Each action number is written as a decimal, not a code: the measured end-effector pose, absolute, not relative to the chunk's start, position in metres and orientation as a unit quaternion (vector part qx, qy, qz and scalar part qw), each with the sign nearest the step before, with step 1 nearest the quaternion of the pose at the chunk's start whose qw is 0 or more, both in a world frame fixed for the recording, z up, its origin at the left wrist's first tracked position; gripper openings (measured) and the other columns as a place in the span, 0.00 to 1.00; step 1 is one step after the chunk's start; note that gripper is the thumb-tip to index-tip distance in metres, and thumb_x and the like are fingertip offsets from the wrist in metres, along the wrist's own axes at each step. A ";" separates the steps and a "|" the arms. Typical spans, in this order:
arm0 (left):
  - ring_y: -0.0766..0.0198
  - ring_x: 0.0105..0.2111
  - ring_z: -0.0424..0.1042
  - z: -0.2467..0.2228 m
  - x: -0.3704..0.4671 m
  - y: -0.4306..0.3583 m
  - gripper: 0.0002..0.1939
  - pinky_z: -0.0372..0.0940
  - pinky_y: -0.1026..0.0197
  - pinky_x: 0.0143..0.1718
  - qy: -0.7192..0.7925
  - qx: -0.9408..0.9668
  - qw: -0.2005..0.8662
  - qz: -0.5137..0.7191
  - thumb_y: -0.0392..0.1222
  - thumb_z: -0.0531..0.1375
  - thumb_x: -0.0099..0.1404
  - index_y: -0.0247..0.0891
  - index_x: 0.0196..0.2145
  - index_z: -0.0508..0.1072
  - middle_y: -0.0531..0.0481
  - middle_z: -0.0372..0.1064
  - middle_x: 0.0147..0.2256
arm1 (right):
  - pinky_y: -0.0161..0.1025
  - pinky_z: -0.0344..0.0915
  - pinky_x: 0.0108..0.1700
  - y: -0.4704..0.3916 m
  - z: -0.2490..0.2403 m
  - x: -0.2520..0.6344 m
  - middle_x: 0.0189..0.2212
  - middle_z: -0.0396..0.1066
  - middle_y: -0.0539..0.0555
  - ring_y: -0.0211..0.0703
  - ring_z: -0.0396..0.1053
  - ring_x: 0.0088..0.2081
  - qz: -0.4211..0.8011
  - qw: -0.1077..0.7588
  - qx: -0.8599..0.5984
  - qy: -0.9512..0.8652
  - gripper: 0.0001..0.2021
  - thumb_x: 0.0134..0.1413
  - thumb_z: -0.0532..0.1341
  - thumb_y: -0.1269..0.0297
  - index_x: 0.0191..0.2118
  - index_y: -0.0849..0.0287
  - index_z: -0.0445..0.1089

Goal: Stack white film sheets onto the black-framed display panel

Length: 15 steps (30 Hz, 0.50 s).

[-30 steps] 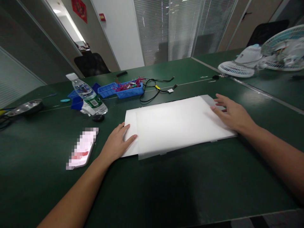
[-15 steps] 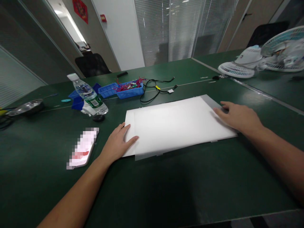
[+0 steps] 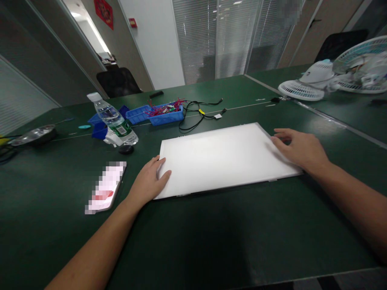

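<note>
A flat white rectangular panel lies on the green table, with its sheet-like top face even with its edges. At its left short edge, my left hand rests with fingers apart, the thumb on the white surface and the fingertips along the rim. Over the right short edge, my right hand is curved, with a gap between thumb and index finger; its thumb tip is at the edge. Whether the lower fingers of the right hand touch the panel is hidden.
Left of the panel lie a phone, a black mouse-like object and a tilted water bottle. Behind are a blue bin with red wires and a black cable. Fan parts lie at the far right of the table.
A translucent top sheet, which stuck out past the front edge and left a strip bare on the left, has shifted left and now lines up with the panel. My right hand moved slightly left.
</note>
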<state>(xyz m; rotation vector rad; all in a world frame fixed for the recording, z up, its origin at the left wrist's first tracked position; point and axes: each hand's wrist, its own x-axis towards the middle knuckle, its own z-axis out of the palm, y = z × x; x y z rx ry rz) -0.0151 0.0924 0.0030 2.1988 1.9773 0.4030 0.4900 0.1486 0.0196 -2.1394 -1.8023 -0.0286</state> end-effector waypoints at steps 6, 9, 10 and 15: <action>0.44 0.70 0.59 0.002 -0.018 0.094 0.35 0.54 0.43 0.71 0.643 0.748 0.076 0.147 0.54 0.51 0.71 0.28 0.66 0.69 0.33 0.60 0.70 | 0.50 0.69 0.46 0.150 0.017 0.492 0.41 0.80 0.52 0.56 0.77 0.42 -0.018 0.168 -0.739 -0.652 0.28 0.62 0.55 0.42 0.57 0.51 0.78; 0.45 0.70 0.59 0.002 -0.018 0.093 0.33 0.54 0.42 0.71 0.640 0.750 0.077 0.149 0.52 0.50 0.72 0.29 0.66 0.69 0.34 0.59 0.70 | 0.50 0.68 0.44 0.150 0.017 0.494 0.41 0.80 0.52 0.56 0.76 0.41 -0.020 0.165 -0.740 -0.652 0.28 0.62 0.54 0.42 0.56 0.50 0.79; 0.45 0.70 0.59 0.003 -0.018 0.093 0.33 0.54 0.42 0.71 0.642 0.749 0.079 0.148 0.51 0.50 0.72 0.29 0.67 0.69 0.34 0.59 0.70 | 0.50 0.68 0.44 0.150 0.017 0.495 0.41 0.80 0.52 0.56 0.76 0.41 -0.021 0.164 -0.741 -0.651 0.28 0.62 0.54 0.41 0.56 0.50 0.79; 0.45 0.71 0.58 0.007 -0.014 0.091 0.33 0.53 0.42 0.72 0.651 0.741 0.087 0.138 0.50 0.49 0.72 0.29 0.67 0.69 0.35 0.58 0.71 | 0.48 0.66 0.41 0.151 0.017 0.497 0.39 0.80 0.52 0.55 0.76 0.40 -0.024 0.162 -0.745 -0.647 0.27 0.62 0.53 0.42 0.55 0.49 0.80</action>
